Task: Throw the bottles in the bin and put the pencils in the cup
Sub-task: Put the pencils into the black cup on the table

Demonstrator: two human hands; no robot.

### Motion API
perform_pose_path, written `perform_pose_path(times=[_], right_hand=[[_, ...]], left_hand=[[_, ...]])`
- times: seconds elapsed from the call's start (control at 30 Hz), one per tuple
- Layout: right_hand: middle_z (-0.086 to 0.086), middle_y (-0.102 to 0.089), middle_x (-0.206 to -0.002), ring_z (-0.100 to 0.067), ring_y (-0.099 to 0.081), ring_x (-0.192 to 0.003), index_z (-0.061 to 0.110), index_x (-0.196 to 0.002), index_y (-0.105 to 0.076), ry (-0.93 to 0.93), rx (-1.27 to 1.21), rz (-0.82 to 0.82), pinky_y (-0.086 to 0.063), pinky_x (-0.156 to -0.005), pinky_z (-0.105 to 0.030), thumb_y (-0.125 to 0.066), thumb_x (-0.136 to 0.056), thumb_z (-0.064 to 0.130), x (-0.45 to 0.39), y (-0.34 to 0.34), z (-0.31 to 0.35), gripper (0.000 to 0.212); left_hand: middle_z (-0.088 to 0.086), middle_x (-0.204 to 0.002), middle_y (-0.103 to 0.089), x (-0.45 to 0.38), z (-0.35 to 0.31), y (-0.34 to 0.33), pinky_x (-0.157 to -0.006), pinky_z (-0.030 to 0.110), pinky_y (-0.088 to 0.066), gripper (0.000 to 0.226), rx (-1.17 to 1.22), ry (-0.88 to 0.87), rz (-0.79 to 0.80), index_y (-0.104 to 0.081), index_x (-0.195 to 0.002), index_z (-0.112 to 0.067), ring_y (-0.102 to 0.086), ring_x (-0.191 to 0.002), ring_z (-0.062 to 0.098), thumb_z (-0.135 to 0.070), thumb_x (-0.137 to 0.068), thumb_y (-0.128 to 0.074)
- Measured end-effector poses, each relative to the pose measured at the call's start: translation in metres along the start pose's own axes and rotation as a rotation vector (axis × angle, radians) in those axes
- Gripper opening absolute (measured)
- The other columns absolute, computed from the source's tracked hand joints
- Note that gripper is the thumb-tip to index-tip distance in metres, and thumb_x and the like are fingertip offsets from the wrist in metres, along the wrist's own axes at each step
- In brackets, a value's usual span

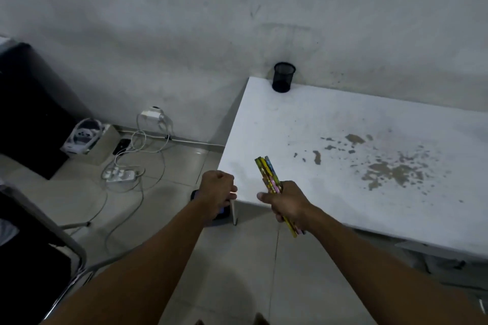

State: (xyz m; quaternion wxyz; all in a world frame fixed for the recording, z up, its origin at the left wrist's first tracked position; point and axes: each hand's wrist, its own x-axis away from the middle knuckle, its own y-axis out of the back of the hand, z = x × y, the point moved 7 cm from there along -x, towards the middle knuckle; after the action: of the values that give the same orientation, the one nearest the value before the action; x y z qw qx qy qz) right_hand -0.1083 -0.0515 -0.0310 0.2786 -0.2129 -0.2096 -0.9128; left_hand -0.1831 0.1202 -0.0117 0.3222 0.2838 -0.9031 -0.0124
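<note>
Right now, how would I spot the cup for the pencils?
Find the white table against the grey wall. At its far left corner stands a black mesh cup, round and upright. Nothing else stands on the table.

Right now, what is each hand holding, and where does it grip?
The right hand grips a bundle of pencils around its lower half. The left hand is closed; whether it holds anything cannot be told.

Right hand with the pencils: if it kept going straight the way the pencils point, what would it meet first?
Probably nothing soon. The right hand aims the pencils up-left over bare white table; the black mesh cup stands farther on, slightly right of that line. Depth is unclear.
</note>
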Motion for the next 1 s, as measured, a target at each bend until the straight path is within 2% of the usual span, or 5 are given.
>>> perform_pose_path(times=[0.23, 0.5, 0.77, 0.9, 1.0], right_hand=[[-0.011, -0.043, -0.055, -0.021, -0.039, -0.040, 0.008, -0.081, -0.048, -0.006, -0.280, -0.091, -0.041, -0.045, -0.028, -0.071, -0.087, 0.022, -0.030, 0.070, 0.034, 0.028], [-0.009, -0.045, -0.057, -0.022, -0.043, -0.044, 0.009, -0.076, -0.051, -0.031, -0.562, -0.268, -0.048, -0.050, -0.031, -0.074, -0.085, 0.025, -0.111, 0.126, 0.059, 0.030], [-0.011, -0.049, -0.055, -0.024, -0.047, -0.046, 0.007, -0.072, -0.050, 0.084, -0.642, -0.435, -0.050, -0.052, -0.032, -0.074, -0.085, 0.021, -0.229, 0.173, 0.126, 0.031], [-0.009, -0.055, -0.055, -0.020, -0.055, -0.048, 0.006, -0.074, -0.056, 0.165, -0.576, -0.526, -0.047, -0.041, -0.024, -0.074, -0.084, 0.032, -0.285, 0.196, 0.166, 0.033], [-0.010, -0.059, -0.059, -0.023, -0.051, -0.042, 0.006, -0.077, -0.061, 0.194, -0.579, -0.576, -0.041, -0.034, -0.024, -0.073, -0.084, 0.038, -0.322, 0.212, 0.189, 0.035]], left_hand=[[0.007, -0.073, -0.066, -0.018, -0.071, -0.042, -0.054, 0.026, -0.045, 0.013, 0.028, -0.115, 0.041, -0.064, -0.089, -0.008, -0.063, -0.060, 0.020, -0.013, -0.089, -0.052], [0.009, -0.073, -0.064, -0.094, -0.134, -0.082, -0.055, 0.025, -0.041, 0.012, -0.004, -0.135, 0.067, -0.062, -0.087, -0.007, -0.061, -0.057, 0.022, -0.010, -0.088, -0.051], [0.011, -0.074, -0.064, -0.207, -0.204, -0.122, -0.056, 0.027, -0.041, 0.015, 0.008, -0.087, 0.086, -0.064, -0.085, -0.009, -0.061, -0.062, 0.025, -0.007, -0.089, -0.050], [0.013, -0.073, -0.062, -0.266, -0.242, -0.135, -0.053, 0.026, -0.038, 0.014, 0.048, -0.072, 0.069, -0.064, -0.090, -0.005, -0.058, -0.061, 0.025, -0.004, -0.090, -0.050], [0.014, -0.073, -0.063, -0.301, -0.266, -0.146, -0.053, 0.027, -0.040, 0.014, 0.079, -0.059, 0.055, -0.065, -0.093, -0.003, -0.058, -0.060, 0.025, -0.005, -0.090, -0.051]])
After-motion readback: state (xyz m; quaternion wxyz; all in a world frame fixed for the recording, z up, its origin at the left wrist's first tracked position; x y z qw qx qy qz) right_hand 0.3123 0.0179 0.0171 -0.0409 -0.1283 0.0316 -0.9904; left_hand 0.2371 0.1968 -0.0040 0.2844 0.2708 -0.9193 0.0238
